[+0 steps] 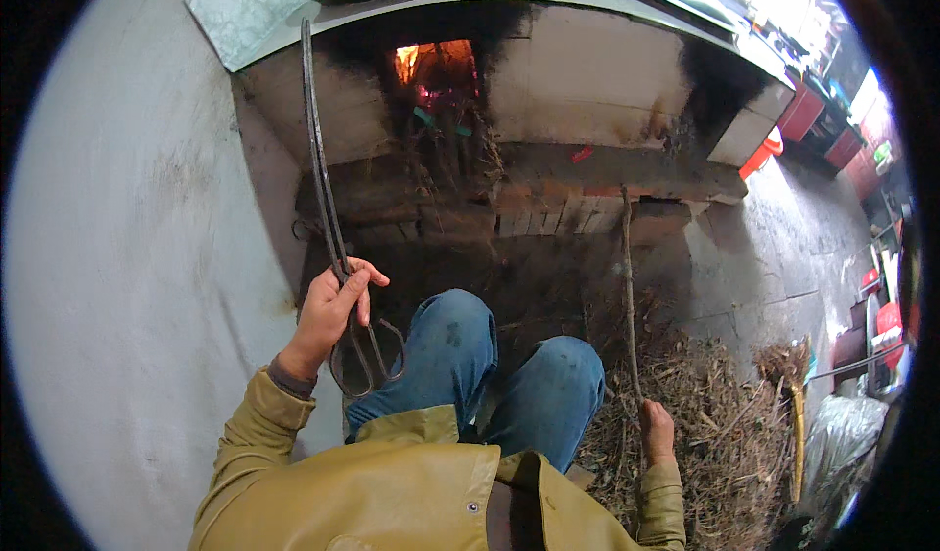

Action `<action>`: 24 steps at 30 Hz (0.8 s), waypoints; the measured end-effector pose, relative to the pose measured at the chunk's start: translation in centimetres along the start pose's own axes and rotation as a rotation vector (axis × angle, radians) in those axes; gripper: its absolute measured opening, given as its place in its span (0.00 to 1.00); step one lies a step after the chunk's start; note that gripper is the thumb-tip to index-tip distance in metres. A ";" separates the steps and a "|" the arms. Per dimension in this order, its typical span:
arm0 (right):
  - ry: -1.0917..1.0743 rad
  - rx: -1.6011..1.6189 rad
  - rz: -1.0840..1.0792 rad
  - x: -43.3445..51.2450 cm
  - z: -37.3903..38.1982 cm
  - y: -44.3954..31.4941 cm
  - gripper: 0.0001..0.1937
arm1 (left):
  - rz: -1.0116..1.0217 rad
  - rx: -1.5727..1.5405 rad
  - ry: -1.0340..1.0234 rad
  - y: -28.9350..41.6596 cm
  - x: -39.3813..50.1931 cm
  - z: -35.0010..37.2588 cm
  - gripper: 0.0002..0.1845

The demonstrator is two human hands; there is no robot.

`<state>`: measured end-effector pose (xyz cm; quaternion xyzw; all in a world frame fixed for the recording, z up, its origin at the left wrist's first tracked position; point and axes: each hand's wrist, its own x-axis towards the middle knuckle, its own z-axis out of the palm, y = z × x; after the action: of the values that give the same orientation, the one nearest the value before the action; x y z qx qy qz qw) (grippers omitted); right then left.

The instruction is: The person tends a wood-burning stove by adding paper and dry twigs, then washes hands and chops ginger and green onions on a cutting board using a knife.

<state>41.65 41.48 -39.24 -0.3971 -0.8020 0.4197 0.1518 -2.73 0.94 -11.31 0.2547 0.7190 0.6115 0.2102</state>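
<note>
My left hand grips long metal fire tongs near their looped handles. The tongs point up and away, their two arms close together, with the tips beside the stove's top edge. In my right hand is the near end of a long thin stick. Its far end reaches the brick ledge below the stove front. Ahead of me, flames burn inside the square mouth of a tiled stove. Twigs and dry brush hang out of that opening.
Dry twigs and leaves lie heaped at my right. Beyond them are a straw hand broom and a plastic bag. A white wall rises close on my left. An orange bucket stands by the stove's right end.
</note>
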 end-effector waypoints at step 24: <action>-0.145 -0.370 -0.539 19.4 13.9 -35.3 0.12 | -0.023 -0.113 0.037 -5.2 -2.6 -8.6 0.13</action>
<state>3.25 36.93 -21.36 -0.1607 -0.9495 0.2387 0.1249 -6.50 -7.94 -15.04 0.2228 0.6898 0.6533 0.2182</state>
